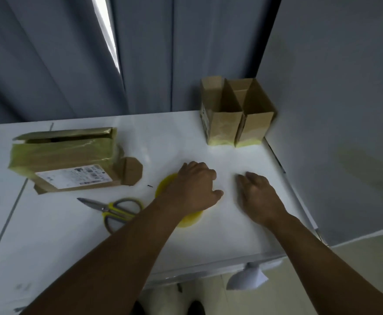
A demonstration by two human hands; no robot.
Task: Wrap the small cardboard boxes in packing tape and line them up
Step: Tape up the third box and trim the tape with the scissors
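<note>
Two small open-topped cardboard boxes stand side by side at the table's far right corner, the left box point(221, 119) touching the right box point(256, 120); yellowish tape bands their bases. A yellow roll of packing tape point(163, 186) lies flat at mid-table, mostly hidden under my left hand point(196, 186), whose curled fingers grip its top. My right hand point(257, 196) rests palm down on the bare tabletop just right of the roll, fingers loosely curled, holding nothing.
A larger taped cardboard box point(65, 158) with a shipping label lies at the left. Yellow-handled scissors point(115, 210) lie in front of it, by my left forearm. A grey panel point(333, 110) borders the white table point(95, 246) on the right; curtains hang behind.
</note>
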